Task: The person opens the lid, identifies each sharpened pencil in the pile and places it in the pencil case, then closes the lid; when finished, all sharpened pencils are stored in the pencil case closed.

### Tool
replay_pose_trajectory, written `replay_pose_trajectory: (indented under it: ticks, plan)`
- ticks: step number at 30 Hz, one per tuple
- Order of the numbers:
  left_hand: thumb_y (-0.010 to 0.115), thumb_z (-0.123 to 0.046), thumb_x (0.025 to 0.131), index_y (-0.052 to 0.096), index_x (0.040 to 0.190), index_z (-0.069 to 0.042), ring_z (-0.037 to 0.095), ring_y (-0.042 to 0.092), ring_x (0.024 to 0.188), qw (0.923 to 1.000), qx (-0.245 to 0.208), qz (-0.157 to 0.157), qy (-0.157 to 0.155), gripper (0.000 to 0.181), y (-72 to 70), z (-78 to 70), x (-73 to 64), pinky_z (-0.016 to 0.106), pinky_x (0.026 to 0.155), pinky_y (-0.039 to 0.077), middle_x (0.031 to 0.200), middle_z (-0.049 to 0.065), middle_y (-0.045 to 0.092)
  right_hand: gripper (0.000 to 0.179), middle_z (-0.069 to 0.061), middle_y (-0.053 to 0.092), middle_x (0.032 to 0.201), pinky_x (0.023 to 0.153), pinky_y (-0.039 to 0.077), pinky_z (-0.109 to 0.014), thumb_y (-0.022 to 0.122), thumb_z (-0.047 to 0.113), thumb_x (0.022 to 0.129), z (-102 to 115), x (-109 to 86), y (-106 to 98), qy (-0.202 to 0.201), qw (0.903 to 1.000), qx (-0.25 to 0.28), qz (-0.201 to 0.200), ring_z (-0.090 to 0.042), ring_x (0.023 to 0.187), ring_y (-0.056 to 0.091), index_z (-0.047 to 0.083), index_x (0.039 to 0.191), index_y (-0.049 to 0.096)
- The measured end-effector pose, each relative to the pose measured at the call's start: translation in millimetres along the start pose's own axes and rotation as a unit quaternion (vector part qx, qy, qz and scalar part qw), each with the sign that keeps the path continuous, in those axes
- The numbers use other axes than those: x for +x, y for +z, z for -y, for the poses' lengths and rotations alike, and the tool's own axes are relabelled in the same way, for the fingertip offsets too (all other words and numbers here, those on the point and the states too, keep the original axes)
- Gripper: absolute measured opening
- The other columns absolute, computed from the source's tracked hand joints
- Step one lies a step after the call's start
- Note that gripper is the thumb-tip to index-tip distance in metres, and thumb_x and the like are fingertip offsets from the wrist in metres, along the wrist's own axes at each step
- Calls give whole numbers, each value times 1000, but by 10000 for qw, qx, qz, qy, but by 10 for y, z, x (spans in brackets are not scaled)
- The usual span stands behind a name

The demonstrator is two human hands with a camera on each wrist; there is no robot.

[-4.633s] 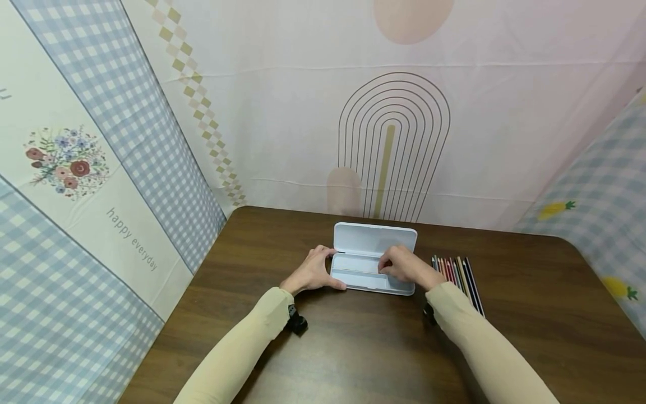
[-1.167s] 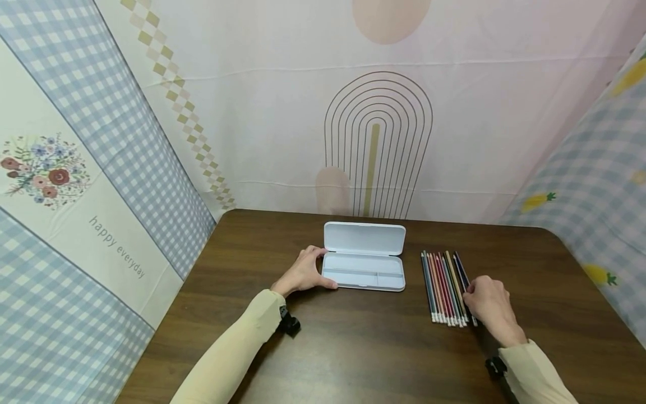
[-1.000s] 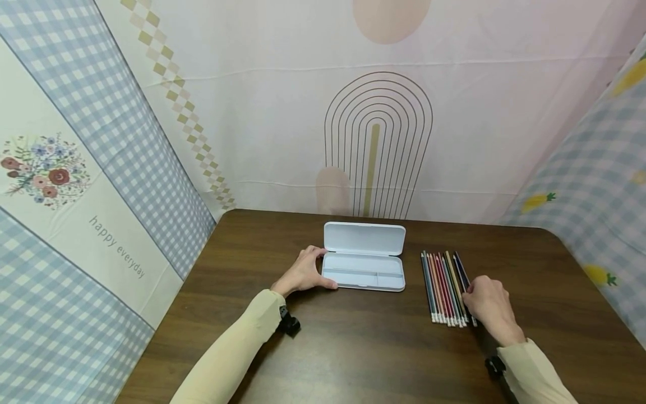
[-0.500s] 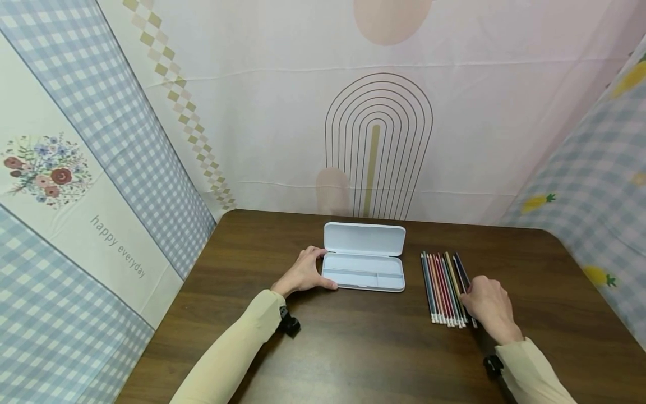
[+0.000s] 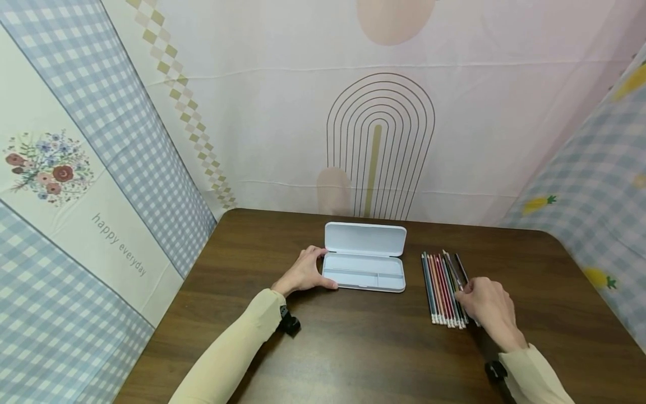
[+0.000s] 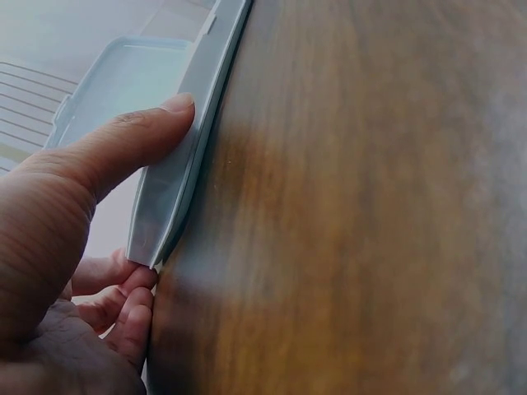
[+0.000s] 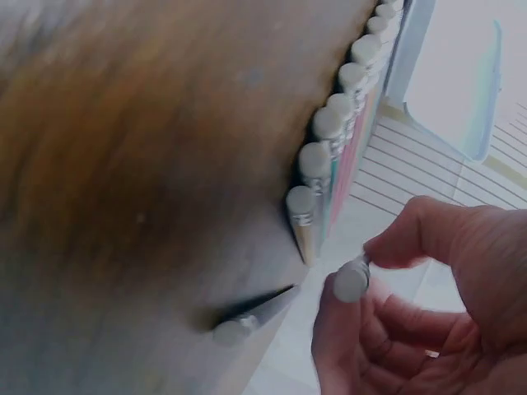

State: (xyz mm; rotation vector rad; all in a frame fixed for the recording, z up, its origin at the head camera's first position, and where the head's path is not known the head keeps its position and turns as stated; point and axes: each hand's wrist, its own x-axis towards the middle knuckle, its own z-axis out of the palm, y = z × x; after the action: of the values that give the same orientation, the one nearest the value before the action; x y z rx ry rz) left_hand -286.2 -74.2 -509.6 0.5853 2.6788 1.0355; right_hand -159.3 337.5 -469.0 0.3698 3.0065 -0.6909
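Observation:
An open white pencil case (image 5: 350,279) lies on the table with its lid (image 5: 365,238) tilted back. My left hand (image 5: 305,271) grips the case's left end, thumb on the front edge and fingers at the back corner; the left wrist view shows the thumb against its side. To the right, my right hand (image 5: 488,307) pinches a pencil between thumb and fingers, its white eraser end (image 7: 352,281) pointing at the camera in the right wrist view. The held pencil's tip end overlaps the row of pencils (image 5: 438,289). One dark pencil (image 7: 255,318) lies apart from the row.
A brown wooden table (image 5: 363,348) carries everything. Inside the case, thin dividers (image 5: 377,279) mark off compartments. A patterned cloth (image 5: 282,129) hangs behind the table's far edge, and checkered cloths hang at both sides.
Earlier my right hand was inside the case; it moved right to the pencils. In the last half second it has raised one pencil and shifted slightly left. My left hand keeps its hold.

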Motion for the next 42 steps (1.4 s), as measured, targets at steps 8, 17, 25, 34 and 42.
replay_pose_trajectory:
  ticks: [8,17,25,34,42]
  plan:
    - [101,-39,75,54,158,-4,35,47,146,10000,-33,23,-35,102,-4,-15,-16,53,124,45,154,18,55,9,-7,63,79,58,38,-30,69,8,95,72,-48,63,-1253,9896,146,-687,-19,68,52,1,90,69]
    - [101,-39,75,54,158,-4,36,47,146,10000,-34,5,-22,102,-14,-14,-15,53,125,44,154,18,55,6,-9,70,92,62,46,-26,76,-1,92,254,-37,147,-2413,9644,236,-1060,-15,76,56,1,97,76]
    - [102,-40,74,53,159,-6,34,46,148,10000,-12,16,-74,103,10,6,-4,53,125,45,156,17,54,8,-2,70,92,66,51,-28,76,-3,94,438,92,250,-3243,9400,185,-1040,-9,77,56,4,98,78]
    - [102,-38,74,53,159,-7,34,45,148,9999,-68,10,-125,103,-2,10,-5,53,125,44,157,17,53,7,-3,71,92,73,57,-36,76,-2,96,746,272,393,-3793,9232,-15,-621,-12,81,60,2,100,79]
    - [102,-38,74,53,159,-7,35,44,149,9998,-172,36,-107,104,-10,7,4,54,126,44,158,17,53,5,-7,72,93,79,61,-43,75,-1,98,952,441,530,-4100,9108,-170,-449,-21,86,67,1,99,80]
